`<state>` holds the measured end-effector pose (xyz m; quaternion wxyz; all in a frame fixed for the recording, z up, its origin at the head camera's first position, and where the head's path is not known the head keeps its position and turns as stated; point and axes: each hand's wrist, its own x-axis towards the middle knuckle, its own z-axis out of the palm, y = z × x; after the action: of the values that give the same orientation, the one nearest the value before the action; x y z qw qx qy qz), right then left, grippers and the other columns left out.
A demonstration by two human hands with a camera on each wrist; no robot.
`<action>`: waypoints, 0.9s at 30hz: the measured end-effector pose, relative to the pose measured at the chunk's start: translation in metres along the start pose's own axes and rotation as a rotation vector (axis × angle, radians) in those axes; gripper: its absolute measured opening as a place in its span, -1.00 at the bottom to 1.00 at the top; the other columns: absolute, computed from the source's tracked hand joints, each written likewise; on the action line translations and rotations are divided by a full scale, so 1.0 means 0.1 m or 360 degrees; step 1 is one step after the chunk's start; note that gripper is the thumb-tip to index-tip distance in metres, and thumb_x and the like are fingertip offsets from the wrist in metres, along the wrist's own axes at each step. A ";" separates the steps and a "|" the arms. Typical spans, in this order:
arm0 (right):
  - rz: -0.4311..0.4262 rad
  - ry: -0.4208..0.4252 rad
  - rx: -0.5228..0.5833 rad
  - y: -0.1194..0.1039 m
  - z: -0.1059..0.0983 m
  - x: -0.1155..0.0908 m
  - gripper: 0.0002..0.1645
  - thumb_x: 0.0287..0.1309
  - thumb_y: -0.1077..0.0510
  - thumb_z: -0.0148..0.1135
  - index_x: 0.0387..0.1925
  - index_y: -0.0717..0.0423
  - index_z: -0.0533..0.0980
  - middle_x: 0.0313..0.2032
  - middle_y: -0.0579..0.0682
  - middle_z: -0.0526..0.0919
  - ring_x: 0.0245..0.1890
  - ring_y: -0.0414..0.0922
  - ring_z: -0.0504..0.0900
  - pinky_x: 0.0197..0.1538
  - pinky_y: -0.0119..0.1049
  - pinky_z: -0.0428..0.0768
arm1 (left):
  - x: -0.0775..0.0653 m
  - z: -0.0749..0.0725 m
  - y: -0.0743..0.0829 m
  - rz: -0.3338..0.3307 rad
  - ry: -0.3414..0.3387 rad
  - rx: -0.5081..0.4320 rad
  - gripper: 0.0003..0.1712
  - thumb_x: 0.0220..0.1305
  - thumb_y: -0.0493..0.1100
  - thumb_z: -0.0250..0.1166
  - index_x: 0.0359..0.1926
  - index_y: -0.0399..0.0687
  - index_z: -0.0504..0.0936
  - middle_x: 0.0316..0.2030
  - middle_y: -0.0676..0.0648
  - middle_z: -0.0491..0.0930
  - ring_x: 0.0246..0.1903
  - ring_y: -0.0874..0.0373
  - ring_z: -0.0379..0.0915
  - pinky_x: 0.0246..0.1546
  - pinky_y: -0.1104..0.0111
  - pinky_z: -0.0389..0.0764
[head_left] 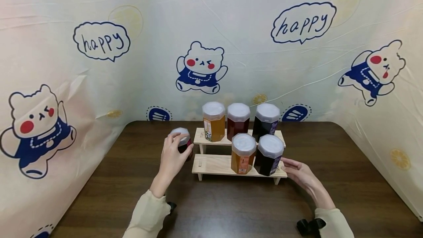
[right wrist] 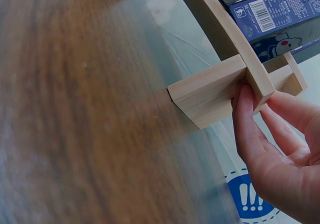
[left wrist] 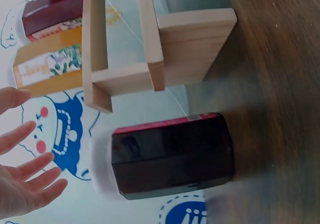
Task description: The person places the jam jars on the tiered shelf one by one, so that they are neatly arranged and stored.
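A dark jar with a white lid and a pink-edged label stands on the table, left of a two-step wooden rack. Over the jar's lid is my left hand; in the left wrist view its fingers are spread, apart from the lid. My right hand pinches the right end of the rack's lower step between thumb and fingers. That step holds an amber jar and a dark jar with a purple label.
On the upper step stand a golden jar, a dark red jar and another dark jar. The brown wooden table meets a printed cloth backdrop at the back and sides.
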<state>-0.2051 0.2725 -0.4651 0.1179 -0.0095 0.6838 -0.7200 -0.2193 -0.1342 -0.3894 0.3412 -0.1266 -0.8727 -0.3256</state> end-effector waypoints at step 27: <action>-0.0013 -0.0001 0.0008 0.02 0.00 0.01 -0.57 0.11 0.24 0.10 0.06 0.11 0.39 0.21 0.44 0.00 -0.11 -0.42 0.42 -0.10 -0.47 0.44 | 0.10 0.18 -0.35 -0.0233 -0.0150 0.0050 -0.47 -0.10 -0.15 0.38 -0.05 -0.22 0.49 0.10 -0.41 0.13 0.06 -0.27 0.09 -0.04 -0.07 0.20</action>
<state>-0.2060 0.2722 -0.4675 0.1153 -0.0122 0.6820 -0.7221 -0.2512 -0.1494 -0.4097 0.2769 -0.0722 -0.8997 -0.3296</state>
